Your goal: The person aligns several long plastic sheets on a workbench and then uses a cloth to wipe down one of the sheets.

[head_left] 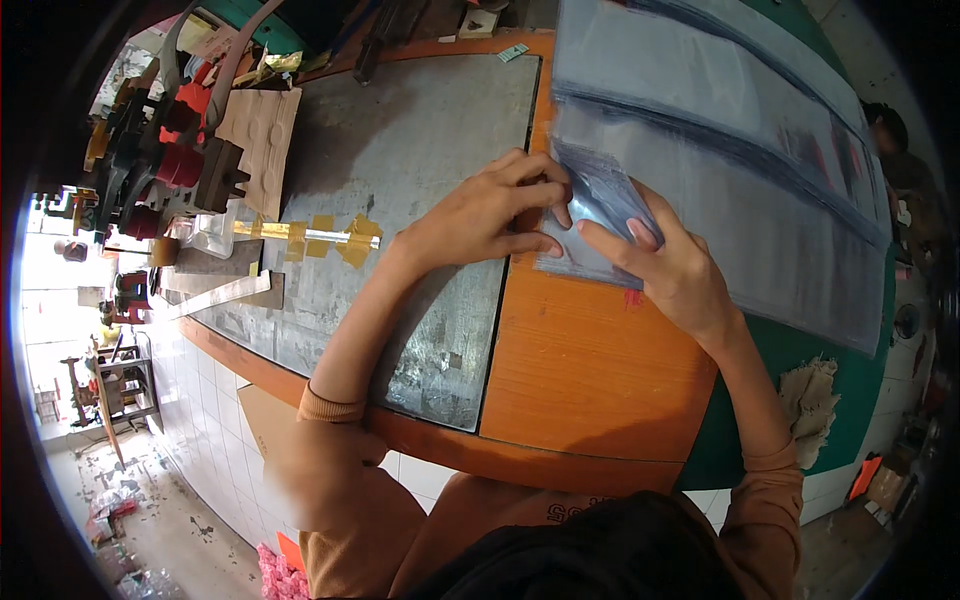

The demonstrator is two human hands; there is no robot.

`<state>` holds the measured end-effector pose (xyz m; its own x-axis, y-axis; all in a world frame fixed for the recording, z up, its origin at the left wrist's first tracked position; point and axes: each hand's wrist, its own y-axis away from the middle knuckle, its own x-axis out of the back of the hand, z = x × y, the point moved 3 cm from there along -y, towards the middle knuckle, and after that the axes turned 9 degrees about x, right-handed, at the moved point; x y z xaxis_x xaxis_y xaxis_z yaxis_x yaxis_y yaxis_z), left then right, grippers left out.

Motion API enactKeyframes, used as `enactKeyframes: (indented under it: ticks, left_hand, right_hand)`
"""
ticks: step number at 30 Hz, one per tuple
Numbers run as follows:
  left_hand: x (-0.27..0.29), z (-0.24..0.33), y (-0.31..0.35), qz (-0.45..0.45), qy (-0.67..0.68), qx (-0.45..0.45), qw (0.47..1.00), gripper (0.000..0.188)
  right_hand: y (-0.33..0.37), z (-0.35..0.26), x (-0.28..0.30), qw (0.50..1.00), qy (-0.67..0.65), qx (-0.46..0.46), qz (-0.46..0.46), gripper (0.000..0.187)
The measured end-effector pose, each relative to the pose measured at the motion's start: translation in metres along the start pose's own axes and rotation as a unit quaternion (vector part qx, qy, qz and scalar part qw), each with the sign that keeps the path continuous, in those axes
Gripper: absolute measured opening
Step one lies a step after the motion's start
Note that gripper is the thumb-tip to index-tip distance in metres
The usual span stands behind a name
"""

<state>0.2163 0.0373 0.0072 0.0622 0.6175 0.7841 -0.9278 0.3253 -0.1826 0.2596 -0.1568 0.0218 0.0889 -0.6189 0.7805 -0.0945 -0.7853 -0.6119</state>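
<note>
Film stack, small and transparent, is bent between two hands, just right of the grey metal plate. Its lower edge is near or on the orange tabletop; I cannot tell which. The right hand, farther right of the plate, has its grip closed on the stack, thumb in front and fingers along the far edge. The left hand reaches over the plate's right border; its fingers are curled at the near edge of the stack, but whether this grip pinches any film, I cannot tell. Larger clear sheets lie overlapped, also to the right of the plate. The step in hand seems to be handling the edges of the small stack. The next move probably calls for a firm right grip and careful left fingertips, because thin films can slip apart.
</note>
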Motion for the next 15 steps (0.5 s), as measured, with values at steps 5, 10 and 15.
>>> enactKeyframes:
  ticks: [5, 10, 15]
  left_hand:
    - [0.002, 0.005, -0.003, -0.023, -0.028, 0.017, 0.999, 0.037]
    - [0.008, 0.018, -0.002, -0.019, -0.096, 0.017, 0.995, 0.033]
    - [0.003, 0.031, -0.003, 0.039, -0.220, -0.040, 0.974, 0.023]
  right_hand:
    - [0.003, 0.002, 0.000, 0.997, -0.041, -0.050, -0.039, 0.025]
    - [0.000, -0.002, 0.002, 0.997, -0.033, -0.050, -0.055, 0.031]
    - [0.001, -0.005, 0.002, 0.997, -0.032, -0.046, -0.058, 0.033]
